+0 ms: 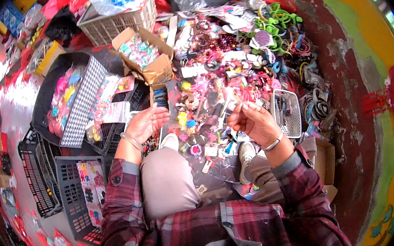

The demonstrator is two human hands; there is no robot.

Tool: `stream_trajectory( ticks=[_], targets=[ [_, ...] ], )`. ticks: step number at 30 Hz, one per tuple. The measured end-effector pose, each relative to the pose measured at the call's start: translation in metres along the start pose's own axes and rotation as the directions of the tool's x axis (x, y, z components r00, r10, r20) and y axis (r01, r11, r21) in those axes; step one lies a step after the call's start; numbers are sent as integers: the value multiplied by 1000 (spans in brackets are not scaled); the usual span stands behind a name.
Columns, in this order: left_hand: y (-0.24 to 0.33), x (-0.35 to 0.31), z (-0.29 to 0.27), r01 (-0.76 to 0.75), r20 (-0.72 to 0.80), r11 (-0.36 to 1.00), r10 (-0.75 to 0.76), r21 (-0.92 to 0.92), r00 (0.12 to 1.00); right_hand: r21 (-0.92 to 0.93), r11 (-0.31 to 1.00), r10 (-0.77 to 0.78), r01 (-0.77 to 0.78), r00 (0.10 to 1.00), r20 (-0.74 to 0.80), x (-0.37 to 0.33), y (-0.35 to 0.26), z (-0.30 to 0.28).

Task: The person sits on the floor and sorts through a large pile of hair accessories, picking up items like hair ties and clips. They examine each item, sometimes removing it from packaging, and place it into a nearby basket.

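Note:
My left hand (148, 123) is held above my left knee, palm turned inward and fingers stretched out, with nothing in it. Beyond its fingers lies a narrow cardboard box (159, 95) with dark bands inside. My right hand (256, 122) hovers over the right side of a spread of small hair accessories (199, 104), its fingers curled and thumb drawn in to them. Whatever the right fingers may pinch is too small to make out. Just right of that hand stands a white perforated basket (295, 124). Pink, red, yellow and blue pieces fill the ground between my feet and beyond.
A brown carton (159, 71) of pastel packets and a beige plastic crate (118, 27) stand ahead. To the left are a black bin with a houndstooth side (83, 102) and a grey crate (77, 200) with carded items. Green bands (278, 21) lie far right, near the painted wall (368, 50).

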State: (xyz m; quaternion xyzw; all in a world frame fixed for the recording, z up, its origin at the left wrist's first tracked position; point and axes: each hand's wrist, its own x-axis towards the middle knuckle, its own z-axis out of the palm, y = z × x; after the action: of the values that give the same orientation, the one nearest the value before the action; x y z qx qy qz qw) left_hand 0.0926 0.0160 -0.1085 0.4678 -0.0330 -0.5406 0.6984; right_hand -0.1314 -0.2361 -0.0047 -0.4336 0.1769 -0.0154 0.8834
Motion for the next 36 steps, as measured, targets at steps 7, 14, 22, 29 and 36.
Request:
stream_trajectory(
  ticks=[7, 14, 22, 29, 36],
  targets=[
    [41, -11, 175, 38, 269, 945, -130, 325, 954, 123, 924, -376, 363, 919, 116, -63, -36, -29],
    [16, 4, 242, -1, 468, 997, 35, -72, 883, 127, 877, -454, 464, 885, -103, -75, -60, -80],
    [-1, 22, 255, -248, 303, 962, 272, -115, 913, 16, 920, -383, 392, 906, -180, -68, -56, -97],
    [1, 42, 245, -342, 169, 905, 389, -252, 906, 38, 963, -253, 265, 948, -193, -45, -36, -88],
    [13, 46, 227, -504, 114, 835, 535, -220, 837, -99, 992, -94, 78, 982, -167, -29, -4, -92]
  ],
)
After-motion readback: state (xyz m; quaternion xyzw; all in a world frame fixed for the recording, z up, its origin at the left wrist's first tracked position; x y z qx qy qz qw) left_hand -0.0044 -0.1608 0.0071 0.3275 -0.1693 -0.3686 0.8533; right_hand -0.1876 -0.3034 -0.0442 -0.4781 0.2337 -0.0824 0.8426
